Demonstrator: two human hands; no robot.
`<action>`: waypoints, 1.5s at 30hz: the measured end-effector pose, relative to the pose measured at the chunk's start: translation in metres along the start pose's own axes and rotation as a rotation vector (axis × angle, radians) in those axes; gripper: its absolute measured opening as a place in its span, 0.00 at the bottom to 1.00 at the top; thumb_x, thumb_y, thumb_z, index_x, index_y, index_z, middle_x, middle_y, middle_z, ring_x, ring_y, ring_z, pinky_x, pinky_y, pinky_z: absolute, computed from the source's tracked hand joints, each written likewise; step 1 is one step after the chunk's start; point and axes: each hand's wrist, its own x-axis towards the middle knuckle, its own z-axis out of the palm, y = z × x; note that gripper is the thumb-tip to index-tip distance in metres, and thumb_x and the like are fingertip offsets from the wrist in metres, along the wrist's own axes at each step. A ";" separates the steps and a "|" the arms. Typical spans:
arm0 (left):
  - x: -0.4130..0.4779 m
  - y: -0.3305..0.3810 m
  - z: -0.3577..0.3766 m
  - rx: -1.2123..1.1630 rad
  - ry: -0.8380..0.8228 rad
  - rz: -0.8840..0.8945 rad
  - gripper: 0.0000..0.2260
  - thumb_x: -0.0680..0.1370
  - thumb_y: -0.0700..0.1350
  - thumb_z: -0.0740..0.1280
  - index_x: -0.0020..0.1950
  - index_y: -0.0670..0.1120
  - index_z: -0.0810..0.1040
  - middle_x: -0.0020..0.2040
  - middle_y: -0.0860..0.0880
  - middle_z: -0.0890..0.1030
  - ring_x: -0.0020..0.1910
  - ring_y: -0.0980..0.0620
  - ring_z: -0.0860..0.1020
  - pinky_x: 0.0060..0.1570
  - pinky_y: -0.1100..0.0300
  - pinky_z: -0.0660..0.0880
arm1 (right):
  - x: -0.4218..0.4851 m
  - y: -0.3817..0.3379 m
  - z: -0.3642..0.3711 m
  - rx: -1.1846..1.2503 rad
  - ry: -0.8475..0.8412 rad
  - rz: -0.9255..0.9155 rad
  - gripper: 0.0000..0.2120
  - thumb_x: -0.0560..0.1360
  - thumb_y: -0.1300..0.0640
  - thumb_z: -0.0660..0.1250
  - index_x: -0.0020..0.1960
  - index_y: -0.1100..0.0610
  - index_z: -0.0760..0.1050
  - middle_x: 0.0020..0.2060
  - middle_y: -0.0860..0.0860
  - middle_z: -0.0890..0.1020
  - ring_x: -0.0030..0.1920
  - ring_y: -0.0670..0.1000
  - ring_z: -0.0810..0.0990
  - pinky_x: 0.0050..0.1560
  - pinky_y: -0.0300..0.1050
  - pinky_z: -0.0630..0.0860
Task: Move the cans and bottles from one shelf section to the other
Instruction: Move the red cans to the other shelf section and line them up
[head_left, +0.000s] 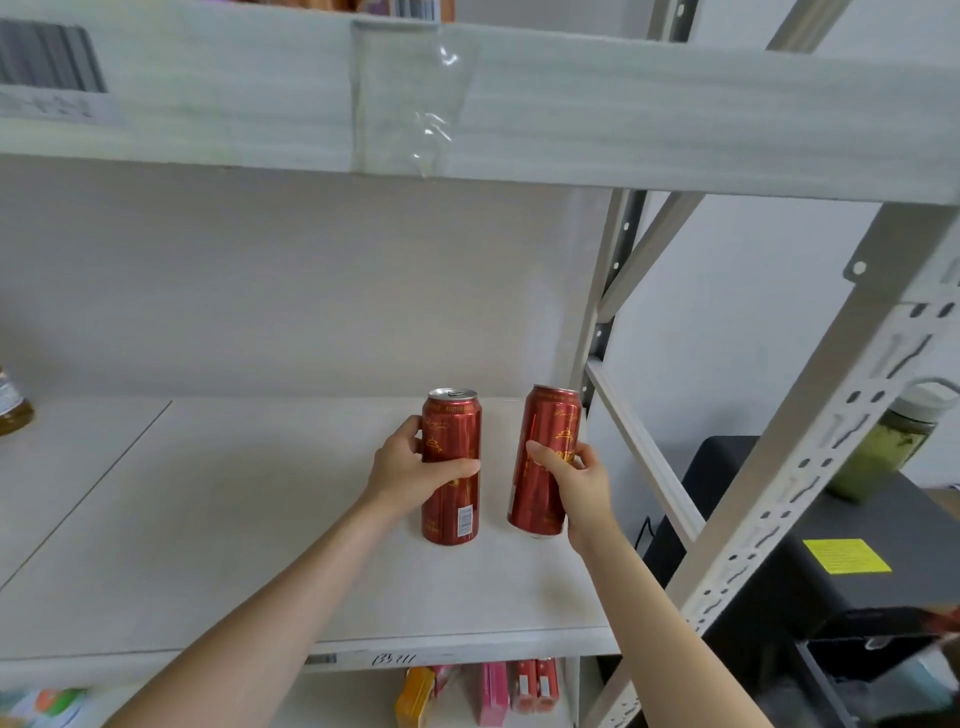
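Two tall red cans with gold print are over the right section of the white shelf board (260, 519). My left hand (410, 470) wraps around the left can (451, 514), which stands upright on the board with its silver top showing. My right hand (576, 480) grips the right can (545, 426), which leans slightly to the right, its base at or just above the board. The cans are a small gap apart. A bottle of yellowish liquid (13, 408) shows partly at the far left edge of the shelf.
An upper shelf board (623, 114) runs overhead. Perforated metal uprights (810, 457) and diagonal braces stand to the right. A black machine (810, 561) with a yellow label sits beyond them, a green-filled jar (883, 452) behind it. Colourful packages (493, 691) fill the shelf below.
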 end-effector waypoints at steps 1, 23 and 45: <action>0.007 -0.001 0.002 0.004 -0.002 0.001 0.27 0.55 0.57 0.80 0.52 0.58 0.78 0.49 0.53 0.84 0.49 0.54 0.83 0.52 0.52 0.80 | 0.009 0.001 0.000 -0.004 0.000 -0.001 0.22 0.65 0.54 0.80 0.55 0.52 0.75 0.49 0.54 0.83 0.42 0.49 0.85 0.33 0.41 0.80; 0.112 -0.024 0.054 -0.013 0.068 0.138 0.28 0.54 0.53 0.81 0.51 0.59 0.75 0.49 0.57 0.83 0.47 0.59 0.82 0.47 0.60 0.79 | 0.173 0.018 0.017 -0.078 0.018 -0.193 0.30 0.64 0.56 0.81 0.60 0.48 0.70 0.53 0.51 0.80 0.52 0.51 0.80 0.49 0.46 0.77; 0.107 -0.032 0.036 -0.048 -0.046 0.126 0.28 0.57 0.60 0.79 0.55 0.58 0.79 0.51 0.48 0.83 0.51 0.51 0.83 0.56 0.47 0.80 | 0.133 0.034 -0.014 -0.079 0.101 -0.108 0.30 0.69 0.54 0.78 0.67 0.50 0.70 0.57 0.48 0.77 0.57 0.50 0.77 0.57 0.48 0.74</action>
